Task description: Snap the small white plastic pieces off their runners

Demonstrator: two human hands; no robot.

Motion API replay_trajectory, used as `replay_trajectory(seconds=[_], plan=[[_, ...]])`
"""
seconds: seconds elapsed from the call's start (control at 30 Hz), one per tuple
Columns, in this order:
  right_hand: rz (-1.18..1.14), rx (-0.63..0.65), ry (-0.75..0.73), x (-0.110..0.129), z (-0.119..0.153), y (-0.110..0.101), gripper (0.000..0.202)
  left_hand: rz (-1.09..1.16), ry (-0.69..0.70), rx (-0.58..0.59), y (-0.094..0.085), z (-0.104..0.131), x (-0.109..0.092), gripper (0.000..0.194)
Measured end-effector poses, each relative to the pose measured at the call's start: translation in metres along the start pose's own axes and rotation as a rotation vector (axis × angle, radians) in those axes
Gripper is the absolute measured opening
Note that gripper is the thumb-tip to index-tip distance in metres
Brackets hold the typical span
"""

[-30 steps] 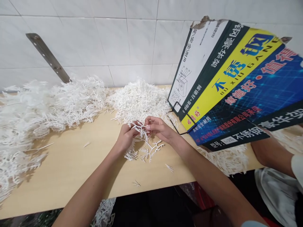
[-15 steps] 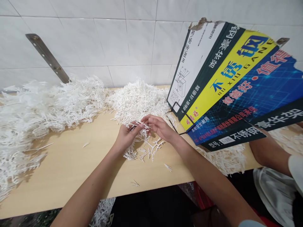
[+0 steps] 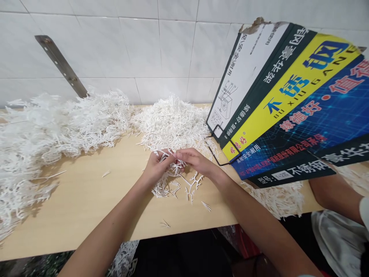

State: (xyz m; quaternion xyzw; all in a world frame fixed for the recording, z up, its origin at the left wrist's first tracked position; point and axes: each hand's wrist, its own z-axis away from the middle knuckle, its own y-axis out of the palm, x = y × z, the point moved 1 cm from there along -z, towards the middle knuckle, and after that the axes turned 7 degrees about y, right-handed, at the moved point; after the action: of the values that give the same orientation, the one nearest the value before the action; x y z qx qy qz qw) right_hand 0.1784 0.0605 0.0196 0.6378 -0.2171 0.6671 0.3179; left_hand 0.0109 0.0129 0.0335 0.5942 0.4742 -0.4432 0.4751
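Observation:
My left hand (image 3: pixel 155 167) is closed around a bunch of thin white branched plastic pieces (image 3: pixel 176 166), some sticking out past the thumb. My right hand (image 3: pixel 197 161) meets it from the right, its thumb and fingers pinched at the same bunch. Its fingertips are partly hidden. Below the hands lie a small heap of white pieces (image 3: pixel 161 188) and a forked white plastic branch (image 3: pixel 191 186). Just beyond them rises a pile of short white pieces (image 3: pixel 174 121).
A large tangle of white branches (image 3: pixel 57 123) covers the left of the wooden table (image 3: pixel 95 207). To the right, a printed cardboard panel (image 3: pixel 288 104) leans in a black wire stand (image 3: pixel 220 163). Behind it shows another person's arm (image 3: pixel 336 192). A metal bracket (image 3: pixel 63 65) is fixed to the tiled wall.
My right hand's fingers have closed in from a looser, raised pose to pinch at the bunch beside my left thumb. The camera view has shifted slightly.

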Motion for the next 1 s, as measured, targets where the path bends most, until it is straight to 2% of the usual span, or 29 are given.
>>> replay_trajectory(seconds=[0.1, 0.33, 0.43, 0.5, 0.57, 0.63, 0.73, 0.87, 1.0], plan=[[0.029, 0.006, -0.036, 0.001, 0.001, 0.000, 0.044, 0.029, -0.024, 0.013, 0.001, 0.000, 0.003, 0.032], [-0.328, 0.092, 0.001, -0.012, 0.000, 0.013, 0.043, 0.220, 0.006, 0.022, 0.002, 0.004, 0.017, 0.034], [-0.369, 0.113, -0.004, -0.014, -0.001, 0.017, 0.048, 0.275, -0.045, 0.066, -0.002, 0.004, 0.013, 0.038], [-0.385, 0.087, -0.064, -0.010, 0.000, 0.016, 0.055, 0.381, -0.061, 0.027, -0.005, 0.002, 0.007, 0.047], [-0.365, 0.027, -0.126, -0.004, 0.001, 0.014, 0.057, 0.455, -0.054, -0.030, -0.007, 0.000, 0.002, 0.054], [-0.266, -0.060, -0.135, 0.000, 0.000, 0.012, 0.049, 0.441, -0.038, -0.059, -0.006, -0.001, 0.000, 0.057], [-0.043, -0.271, -0.103, -0.001, -0.004, 0.008, 0.029, 0.327, -0.024, -0.096, 0.001, -0.001, 0.005, 0.049], [0.192, -0.558, -0.152, -0.008, -0.008, 0.002, 0.035, 0.253, -0.067, -0.177, 0.007, -0.002, 0.013, 0.042], [0.258, -0.642, -0.237, -0.008, -0.004, 0.000, 0.030, 0.282, -0.108, -0.214, 0.005, -0.005, 0.014, 0.047]])
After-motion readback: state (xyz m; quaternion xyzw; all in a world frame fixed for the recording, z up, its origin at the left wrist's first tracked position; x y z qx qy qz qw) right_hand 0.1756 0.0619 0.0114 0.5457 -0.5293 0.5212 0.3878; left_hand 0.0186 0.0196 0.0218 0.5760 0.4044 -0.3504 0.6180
